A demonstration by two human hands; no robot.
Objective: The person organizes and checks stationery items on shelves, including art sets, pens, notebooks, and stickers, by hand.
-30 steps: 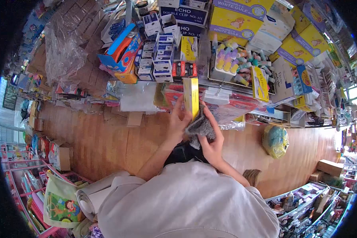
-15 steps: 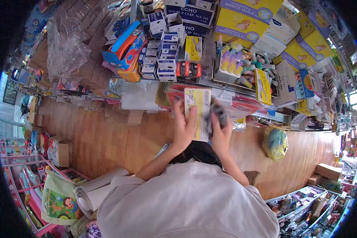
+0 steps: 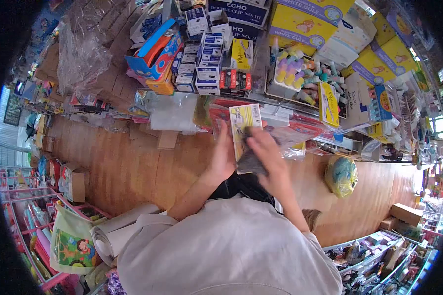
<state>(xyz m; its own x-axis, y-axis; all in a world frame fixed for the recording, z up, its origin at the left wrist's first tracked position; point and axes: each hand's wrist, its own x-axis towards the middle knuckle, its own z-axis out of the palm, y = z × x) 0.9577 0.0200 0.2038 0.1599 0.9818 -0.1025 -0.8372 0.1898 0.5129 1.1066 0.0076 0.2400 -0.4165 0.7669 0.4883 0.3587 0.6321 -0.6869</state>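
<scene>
1. Your left hand clasps the yellow box by its left edge and holds it up in front of the stacked stationery boxes. The fingertips are hidden behind it.
2. Your right hand presses a grey cloth flat on the box's lower face, covering the print there.
3. The finger curl is blurred.

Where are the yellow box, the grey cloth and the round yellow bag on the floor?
yellow box (image 3: 247, 118): head view, on its printed front.
grey cloth (image 3: 250, 161): head view, on its bunched lower part.
round yellow bag (image 3: 340, 174): head view, on its middle.
</scene>
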